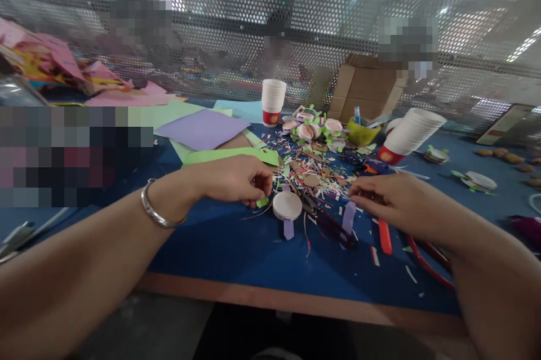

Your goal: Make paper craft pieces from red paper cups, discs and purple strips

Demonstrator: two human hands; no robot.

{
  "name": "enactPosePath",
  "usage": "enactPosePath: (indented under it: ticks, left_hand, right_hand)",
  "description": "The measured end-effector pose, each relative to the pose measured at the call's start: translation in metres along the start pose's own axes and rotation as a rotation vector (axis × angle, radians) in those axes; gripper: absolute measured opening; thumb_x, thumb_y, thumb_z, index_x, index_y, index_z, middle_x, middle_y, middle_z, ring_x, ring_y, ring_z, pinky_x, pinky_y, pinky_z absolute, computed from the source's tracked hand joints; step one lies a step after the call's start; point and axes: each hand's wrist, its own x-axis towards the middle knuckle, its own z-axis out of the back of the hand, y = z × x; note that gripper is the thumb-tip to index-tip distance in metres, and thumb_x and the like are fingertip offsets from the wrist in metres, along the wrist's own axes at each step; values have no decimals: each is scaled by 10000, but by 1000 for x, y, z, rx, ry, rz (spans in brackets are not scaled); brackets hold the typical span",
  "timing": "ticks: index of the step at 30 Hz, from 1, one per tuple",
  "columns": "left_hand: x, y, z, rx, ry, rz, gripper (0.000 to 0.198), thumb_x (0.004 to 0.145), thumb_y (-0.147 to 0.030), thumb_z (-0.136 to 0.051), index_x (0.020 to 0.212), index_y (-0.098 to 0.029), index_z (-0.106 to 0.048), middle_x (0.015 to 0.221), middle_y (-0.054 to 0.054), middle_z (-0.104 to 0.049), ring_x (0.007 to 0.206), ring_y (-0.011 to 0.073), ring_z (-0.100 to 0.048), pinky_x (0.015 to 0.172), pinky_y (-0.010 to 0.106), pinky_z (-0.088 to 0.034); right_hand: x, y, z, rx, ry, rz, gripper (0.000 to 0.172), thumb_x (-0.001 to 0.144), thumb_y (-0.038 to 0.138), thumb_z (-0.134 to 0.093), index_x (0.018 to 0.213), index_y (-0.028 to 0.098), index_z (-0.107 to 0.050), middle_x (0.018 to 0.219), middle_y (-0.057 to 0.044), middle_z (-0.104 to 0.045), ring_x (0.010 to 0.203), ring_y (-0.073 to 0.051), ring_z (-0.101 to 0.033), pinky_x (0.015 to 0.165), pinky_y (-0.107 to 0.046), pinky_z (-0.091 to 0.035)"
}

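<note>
My left hand (pixel 240 180) has its fingers curled in a pinch, with a small green paper piece (pixel 262 201) at the fingertips. Just right of it lies a cut-off white paper cup bottom (pixel 287 206), from which a purple paper tab (pixel 288 230) sticks out towards me. My right hand (pixel 384 196) is closed beside the paper scraps; what its fingertips hold, if anything, is hidden. Close to that hand are a purple paper strip (pixel 348 217), dark-handled scissors (pixel 332 225) and a red-orange handle or strip (pixel 385 237).
Paper scraps (pixel 313 168) cover the table's middle. Behind stand two stacks of paper cups (pixel 273 102) (pixel 411 133), finished cup-bottom crafts (pixel 310 126) and a yellow holder (pixel 362 132). Coloured sheets (pixel 203 128) lie left, a cardboard box (pixel 366 87) at the back. The table's front edge (pixel 253 292) is near me.
</note>
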Motion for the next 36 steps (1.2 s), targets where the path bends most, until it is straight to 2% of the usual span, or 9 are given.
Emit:
enactPosePath:
  ticks: [4, 7, 11, 15, 19, 24, 28, 30, 36]
  left_hand:
    - [-1, 8, 2, 78, -46, -17, 78, 812, -209, -622, 814, -211, -701, 635, -3, -693, 533, 154, -642, 542, 252, -389]
    - [-1, 12, -1, 113, -191, -73, 77, 819, -248, -664, 863, -206, -711, 706, 8, -699, 571, 150, -613, 572, 266, -387]
    - [2, 11, -16, 101, -338, -154, 465, 759, -454, -789, 1120, -191, -663, 1022, 71, -692, 862, 222, -631, 748, 314, -456]
    - [3, 4, -33, 138, -305, -188, 740, 679, -653, -808, 1216, -185, -604, 1228, 121, -599, 1157, 323, -522, 976, 416, -418]
    - [5, 2, -42, 188, -269, -160, 727, 646, -670, -826, 1144, -186, -615, 1169, 101, -586, 1143, 332, -472, 981, 447, -386]
    - [8, 5, -40, 180, -225, -150, 645, 686, -676, -800, 1101, -207, -646, 1128, 77, -602, 1100, 310, -464, 934, 413, -373]
    - [8, 7, -34, 132, -186, -162, 589, 712, -604, -811, 1136, -221, -667, 1127, 70, -623, 1093, 299, -479, 934, 396, -368]
    - [7, 7, -31, 109, -165, -169, 553, 722, -547, -816, 1155, -232, -680, 1119, 64, -630, 1096, 297, -489, 928, 387, -373]
    - [6, 7, -28, 42, -153, -153, 478, 724, -450, -822, 1159, -283, -713, 1064, 29, -640, 1100, 278, -504, 945, 386, -356]
  right_hand:
    - [-23, -8, -1, -56, -26, -34, 296, 989, 392, -476, 935, 241, -725, 917, -76, -771, 760, -253, -707, 650, -385, -511]
    - [-44, -15, -4, -71, -89, 1, 264, 979, 334, -477, 998, 262, -730, 1012, -88, -772, 876, -286, -744, 740, -432, -575]
    - [-61, -17, -12, -116, -47, 81, 318, 931, 224, -459, 1044, 294, -747, 1070, -95, -761, 887, -289, -764, 677, -415, -619]
    - [-63, -12, -19, -158, -52, 137, 311, 945, 215, -470, 1051, 274, -756, 1120, -107, -749, 962, -286, -766, 767, -418, -648]
    - [-58, -9, -18, -197, -109, 180, 300, 960, 228, -465, 1047, 256, -751, 1077, -97, -769, 903, -269, -780, 698, -378, -653]
    - [-48, -2, -1, -196, -263, 175, 187, 942, 341, -556, 998, 223, -691, 957, -81, -768, 775, -255, -770, 625, -361, -630]
    - [-30, 16, 8, -63, -420, 103, 129, 939, 369, -599, 998, 262, -640, 937, -47, -739, 752, -217, -730, 685, -328, -586]
    - [-16, 31, 8, 75, -504, 67, 119, 927, 375, -642, 984, 270, -636, 871, -13, -719, 685, -179, -692, 645, -293, -553]
    - [19, 65, -8, 281, -452, 144, 76, 923, 253, -664, 991, 258, -632, 853, 32, -703, 665, -115, -660, 627, -212, -517]
